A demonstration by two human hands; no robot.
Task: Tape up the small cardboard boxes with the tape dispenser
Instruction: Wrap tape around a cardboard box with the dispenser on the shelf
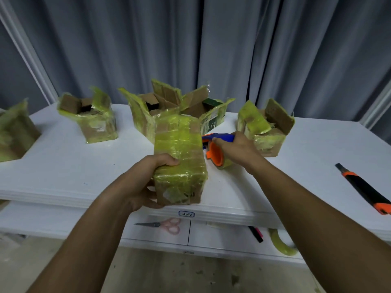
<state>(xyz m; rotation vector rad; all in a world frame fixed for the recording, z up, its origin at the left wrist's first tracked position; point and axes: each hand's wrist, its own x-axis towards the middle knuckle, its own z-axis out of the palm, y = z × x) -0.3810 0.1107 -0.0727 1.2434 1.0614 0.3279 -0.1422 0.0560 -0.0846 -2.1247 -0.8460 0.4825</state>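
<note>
Both forearms are bare, with no sleeves, watch or bracelet in view. The left hand (148, 182) and right hand (234, 148) wear no gloves or rings.

You see only part of the box (12, 132) at far left, the frame edge cuts it. The knife (364, 188) at right also runs out of frame at its orange end. Your right hand (234, 148) covers most of the tape dispenser (218, 154) handle, so the blade is hidden. Text on the dark label (210, 125) behind is too small to read. Scissors (163, 226) below look blurred, approx.
</note>
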